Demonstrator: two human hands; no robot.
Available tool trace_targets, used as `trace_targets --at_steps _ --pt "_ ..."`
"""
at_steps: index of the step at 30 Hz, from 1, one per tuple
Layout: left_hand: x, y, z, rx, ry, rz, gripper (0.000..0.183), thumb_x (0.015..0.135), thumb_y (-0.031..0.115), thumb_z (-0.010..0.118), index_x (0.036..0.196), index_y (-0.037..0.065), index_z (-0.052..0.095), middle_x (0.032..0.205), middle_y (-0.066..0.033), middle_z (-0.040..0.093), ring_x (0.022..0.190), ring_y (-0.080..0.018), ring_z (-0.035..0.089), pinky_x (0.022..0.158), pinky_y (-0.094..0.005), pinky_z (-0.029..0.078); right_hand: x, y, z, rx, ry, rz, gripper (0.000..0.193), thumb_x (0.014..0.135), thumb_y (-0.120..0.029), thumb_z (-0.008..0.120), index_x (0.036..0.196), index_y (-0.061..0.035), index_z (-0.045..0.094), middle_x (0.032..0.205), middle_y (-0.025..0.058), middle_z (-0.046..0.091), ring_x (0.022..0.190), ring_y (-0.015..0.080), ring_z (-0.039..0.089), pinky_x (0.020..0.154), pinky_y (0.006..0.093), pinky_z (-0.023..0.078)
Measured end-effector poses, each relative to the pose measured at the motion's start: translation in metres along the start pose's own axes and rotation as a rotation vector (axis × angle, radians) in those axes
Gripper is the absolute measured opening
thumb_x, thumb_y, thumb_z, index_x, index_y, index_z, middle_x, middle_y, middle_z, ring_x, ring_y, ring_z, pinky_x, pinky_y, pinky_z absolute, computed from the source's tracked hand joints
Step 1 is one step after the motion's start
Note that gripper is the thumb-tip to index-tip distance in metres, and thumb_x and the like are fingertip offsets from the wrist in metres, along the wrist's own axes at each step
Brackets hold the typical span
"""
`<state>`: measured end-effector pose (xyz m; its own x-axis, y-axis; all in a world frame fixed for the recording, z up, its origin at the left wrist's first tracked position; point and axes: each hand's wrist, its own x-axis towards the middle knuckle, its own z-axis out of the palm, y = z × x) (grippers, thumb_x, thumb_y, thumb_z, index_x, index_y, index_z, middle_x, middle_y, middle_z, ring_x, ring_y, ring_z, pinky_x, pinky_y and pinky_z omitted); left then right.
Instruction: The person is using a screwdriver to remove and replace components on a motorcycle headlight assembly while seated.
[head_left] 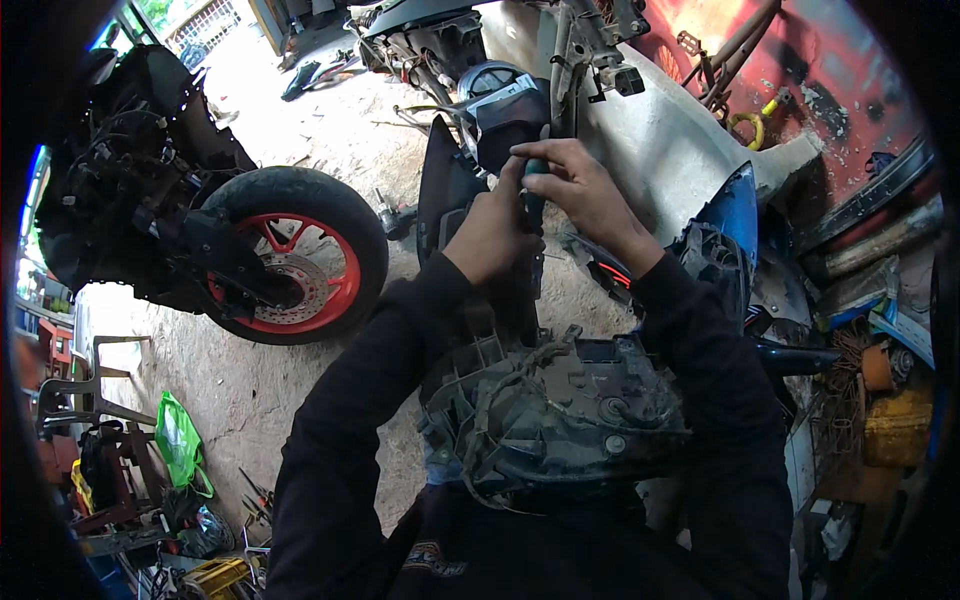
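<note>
Both my hands are raised close together at the centre, over dark motorcycle parts. My right hand (585, 195) pinches a teal handle (536, 168) between thumb and fingers; it looks like a screwdriver's, though most of it is hidden. Slightly blurred, my left hand (495, 235) is closed beside it, index finger pointing up toward the handle. What those fingers hold is hidden against a dark part beneath. Nearer me, a dusty black headlight assembly (570, 410) with loose wiring rests between my forearms, its back side up.
At left stands a motorcycle whose wheel (290, 255) has a red rim. A stripped scooter front (500, 95) is ahead. Blue-and-black fairing pieces (730, 220) lie at right. A plastic chair (95, 380), a green bag (180, 440) and scattered tools occupy the lower left.
</note>
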<state>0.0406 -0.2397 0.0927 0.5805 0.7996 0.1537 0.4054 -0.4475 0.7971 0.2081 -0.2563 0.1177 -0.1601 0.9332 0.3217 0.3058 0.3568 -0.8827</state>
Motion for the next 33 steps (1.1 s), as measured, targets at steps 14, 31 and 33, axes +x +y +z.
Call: trace_targets --at_steps 14,31,33 --pt "-0.008 -0.013 0.014 0.383 -0.242 0.244 0.031 0.071 0.01 0.063 0.099 -0.003 0.062 0.084 -0.0155 0.065 0.083 -0.0383 0.062 0.075 -0.0442 0.049 -0.009 -0.009 -0.03 0.46 0.048 0.244 0.033 0.071 0.001 0.039 0.096 0.0061 0.059 0.09 0.0124 0.06 0.081 0.0193 0.062 0.078 0.0296 0.05" --pt "0.0 0.001 -0.015 0.567 -0.328 0.458 0.015 0.076 0.016 0.06 0.085 0.004 0.063 0.088 -0.0121 0.063 0.09 -0.0331 0.06 0.081 -0.0433 0.048 -0.014 -0.007 -0.048 0.439 0.105 0.258 0.035 0.071 -0.001 0.041 0.101 0.0061 0.057 0.093 0.0114 0.059 0.082 0.0185 0.062 0.077 0.0286 0.05" --pt "0.004 0.003 -0.035 0.613 -0.226 0.307 0.016 0.076 0.017 0.06 0.085 0.004 0.064 0.087 -0.0141 0.063 0.089 -0.0342 0.061 0.079 -0.0445 0.049 -0.012 -0.013 -0.046 0.416 0.105 0.251 0.035 0.071 0.0 0.041 0.102 0.0063 0.057 0.092 0.0113 0.059 0.081 0.0186 0.062 0.077 0.0291 0.051"
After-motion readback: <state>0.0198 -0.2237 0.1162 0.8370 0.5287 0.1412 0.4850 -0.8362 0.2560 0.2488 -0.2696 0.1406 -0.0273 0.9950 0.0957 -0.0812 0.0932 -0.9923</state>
